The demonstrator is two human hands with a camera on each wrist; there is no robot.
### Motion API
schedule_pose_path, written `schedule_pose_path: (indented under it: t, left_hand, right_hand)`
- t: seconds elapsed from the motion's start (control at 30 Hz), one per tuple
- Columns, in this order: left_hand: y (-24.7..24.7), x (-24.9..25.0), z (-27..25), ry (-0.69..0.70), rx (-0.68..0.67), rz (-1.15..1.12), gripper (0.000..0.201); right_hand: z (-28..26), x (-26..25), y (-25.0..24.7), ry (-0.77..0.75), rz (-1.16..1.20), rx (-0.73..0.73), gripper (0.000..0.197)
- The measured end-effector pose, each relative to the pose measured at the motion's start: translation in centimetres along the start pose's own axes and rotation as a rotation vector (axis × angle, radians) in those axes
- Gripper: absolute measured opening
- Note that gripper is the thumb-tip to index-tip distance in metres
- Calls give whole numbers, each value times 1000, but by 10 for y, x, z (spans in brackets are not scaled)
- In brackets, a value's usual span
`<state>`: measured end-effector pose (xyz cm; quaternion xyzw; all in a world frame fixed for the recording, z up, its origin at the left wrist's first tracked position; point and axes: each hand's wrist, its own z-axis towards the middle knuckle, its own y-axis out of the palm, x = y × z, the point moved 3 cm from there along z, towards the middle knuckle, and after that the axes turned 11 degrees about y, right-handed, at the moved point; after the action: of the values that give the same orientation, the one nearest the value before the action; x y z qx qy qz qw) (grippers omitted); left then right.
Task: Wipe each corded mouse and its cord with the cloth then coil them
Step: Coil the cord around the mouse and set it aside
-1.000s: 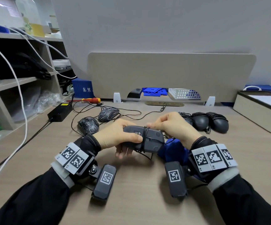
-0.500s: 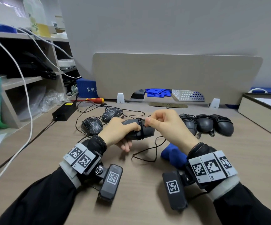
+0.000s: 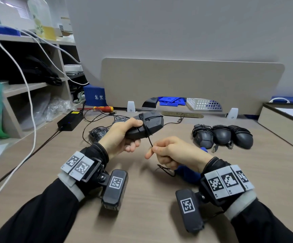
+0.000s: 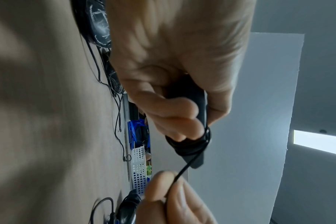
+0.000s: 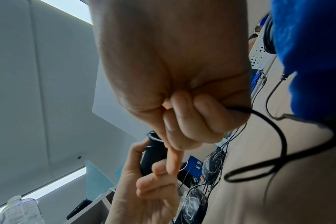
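Mouse (image 3: 145, 126): light, rigid, held above the table (image 3: 142, 199) in left hand (image 3: 120, 137), fingers curled around it.
Cord (image 3: 150, 142): thin, limp, pinched below mouse by right hand (image 3: 173, 152).
Best hold: the body's sides, judged.

A dark grey mouse (image 3: 145, 126) is held lengthwise above the desk (image 3: 151, 216), its thin black cord (image 3: 146, 128) wound several turns around its middle, while a crumpled blue cloth (image 3: 188, 173) lies on the desk beneath it.
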<state>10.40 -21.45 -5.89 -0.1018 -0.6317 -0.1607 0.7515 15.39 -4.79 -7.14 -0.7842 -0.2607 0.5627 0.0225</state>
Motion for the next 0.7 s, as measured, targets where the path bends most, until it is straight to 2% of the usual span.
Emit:
schedule_pose_path:
  t: [0.17,0.23,0.33,0.43,0.53,0.7]
  left_hand:
    - [7,5,-6,113,-262,47,60]
    - [10,4,-9,118,-330,80,61]
    - [15,1,-14,66,-471,145,61]
    - [23,-1,-19,-29,-598,297,49]
    - [26,-1,-20,-91,-600,440,32]
    - [21,-6,-15,-129,-476,589,25]
  right_hand:
    - [-1,4,-13,2,10,178,28]
    - [-3,3,-21,-11,41,277,27]
    - [-5,2,-25,-46,41,369,44]
    - [-4,1,-25,-64,75,342,32]
    - [-5,-2,-25,-83,97,336,25]
    - [-8,-11,-22,-175,1,413,23]
